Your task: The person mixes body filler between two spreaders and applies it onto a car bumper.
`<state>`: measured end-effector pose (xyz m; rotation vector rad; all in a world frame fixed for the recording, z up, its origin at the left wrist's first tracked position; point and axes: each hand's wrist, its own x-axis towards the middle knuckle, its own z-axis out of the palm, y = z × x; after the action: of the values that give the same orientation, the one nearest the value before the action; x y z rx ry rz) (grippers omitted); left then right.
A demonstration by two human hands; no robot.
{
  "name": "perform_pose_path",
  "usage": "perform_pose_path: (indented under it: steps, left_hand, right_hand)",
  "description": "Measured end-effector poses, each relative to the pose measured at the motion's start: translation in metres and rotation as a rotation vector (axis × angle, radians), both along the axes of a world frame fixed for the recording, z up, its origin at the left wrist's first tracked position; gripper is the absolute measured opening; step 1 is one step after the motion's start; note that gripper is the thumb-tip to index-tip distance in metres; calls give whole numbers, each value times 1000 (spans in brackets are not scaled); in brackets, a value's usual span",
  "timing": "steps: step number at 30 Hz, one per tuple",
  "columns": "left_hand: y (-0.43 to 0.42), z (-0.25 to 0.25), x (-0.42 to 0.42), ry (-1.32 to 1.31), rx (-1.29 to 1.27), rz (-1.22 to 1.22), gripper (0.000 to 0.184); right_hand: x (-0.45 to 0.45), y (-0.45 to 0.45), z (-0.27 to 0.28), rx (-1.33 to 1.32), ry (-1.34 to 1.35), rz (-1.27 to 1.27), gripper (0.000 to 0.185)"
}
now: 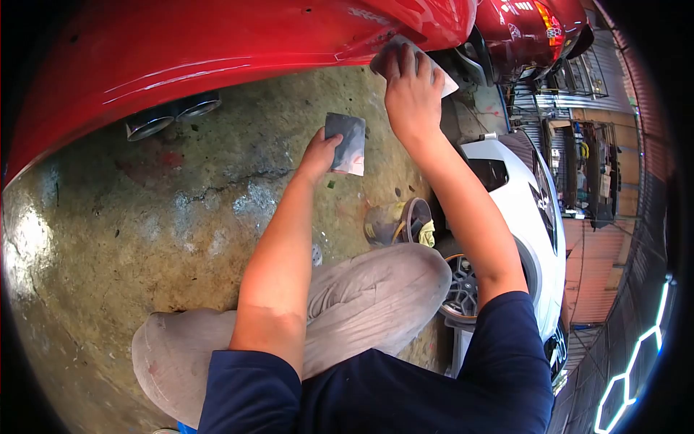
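My left hand (pixel 322 153) grips a dark grey rectangular sheet (pixel 345 137) with a pale, reddish-marked lower corner, held over the floor below the red car body (pixel 188 43). My thumb lies on the sheet's face. Higher and to the right, my right hand (pixel 417 90) presses a second sheet (pixel 450 84), dark on one side and whitish at its right corner, against the lower edge of the red body panel. The fingers are bent over this sheet. Scuffed grey marks show on the red panel just above my right hand.
A stained bucket (pixel 387 223) with a yellow cloth (pixel 427 233) stands on the concrete floor (pixel 181 239) near my knee. Exhaust tips (pixel 150 124) stick out under the red body. A white car (pixel 535 210) and a darker red car (pixel 517 36) are at the right, with shelves (pixel 594 170) beyond.
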<state>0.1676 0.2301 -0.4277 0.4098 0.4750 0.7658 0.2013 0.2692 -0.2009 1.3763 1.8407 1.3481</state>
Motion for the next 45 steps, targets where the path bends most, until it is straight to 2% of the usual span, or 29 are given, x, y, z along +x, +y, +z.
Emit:
perform_pose_path:
  steps: [11,17,23,27,30,33,38,45]
  left_hand:
    - [3,-2,-5,-27,-17,33,32]
    - [4,-12,-1,-31,-11,37,31]
    - [2,-2,-6,-50,-37,-17,32]
    - [2,-7,-3,-47,-14,-1,29]
    - [1,-10,-2,-47,-10,3,30]
    - [-1,-9,-3,-47,-26,-8,32]
    - [-2,-7,-5,-35,-26,-45,33]
    - [-3,-6,-9,-24,-22,-30,30]
  right_hand:
    - [8,17,-25,132,-84,-43,57]
    - [9,18,-25,77,-143,-107,63]
    - [26,2,-43,-54,-216,-169,68]
    - [13,-1,-27,-50,-178,-95,68]
    - [12,11,-12,-46,-166,-176,67]
    - [21,18,-18,19,-212,-116,64]
    - [22,6,-38,-85,-255,-208,65]
    - [10,8,-19,-101,-228,-157,64]
